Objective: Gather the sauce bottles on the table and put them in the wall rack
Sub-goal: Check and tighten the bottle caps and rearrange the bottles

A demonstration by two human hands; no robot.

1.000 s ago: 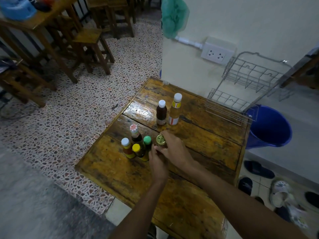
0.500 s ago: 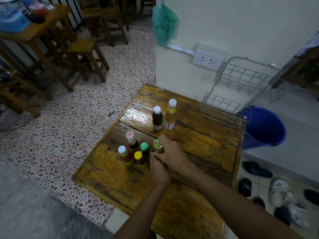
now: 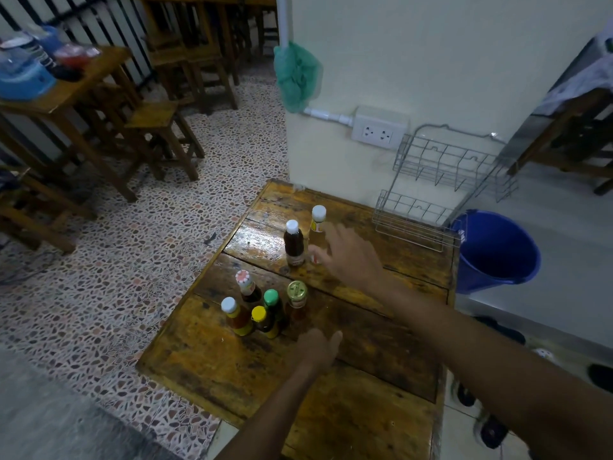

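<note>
the wooden table (image 3: 348,376) stood with its far edge against the pale wall, and seven sauce bottles were upright on it in two groups. toward the far edge, a dark bottle with a white cap (image 3: 293,244) stood just beside a taller amber bottle with a white cap (image 3: 317,222), the two close enough that a gap between them could not be made out. nearer the left edge sat a tight cluster of five: a bottle with a red-and-white cap (image 3: 247,287), a white-capped orange bottle (image 3: 235,316), a yellow-capped bottle (image 3: 262,322), a green-capped bottle (image 3: 273,305) and a gold-lidded jar (image 3: 297,300) on the cluster's right side.

the right hand (image 3: 348,257) reached over the middle of the table toward the far pair, fingers spread and loose, with the fingertips at the lower part of the amber bottle. it had no bottle enclosed; whether the fingertips actually touched the glass could not be told. the left hand (image 3: 316,348) lay low over the table near the cluster, just on the near side of the gold-lidded jar, fingers extended and relaxed, holding nothing and apart from the bottles.

the wire wall rack (image 3: 444,180) hung on the wall above the table's far right corner, its two tiers bare of bottles. a blue bucket (image 3: 497,254) sat on the floor past the right edge, below the rack's right end. a white power socket (image 3: 378,129) was mounted on the wall left of the rack.
</note>
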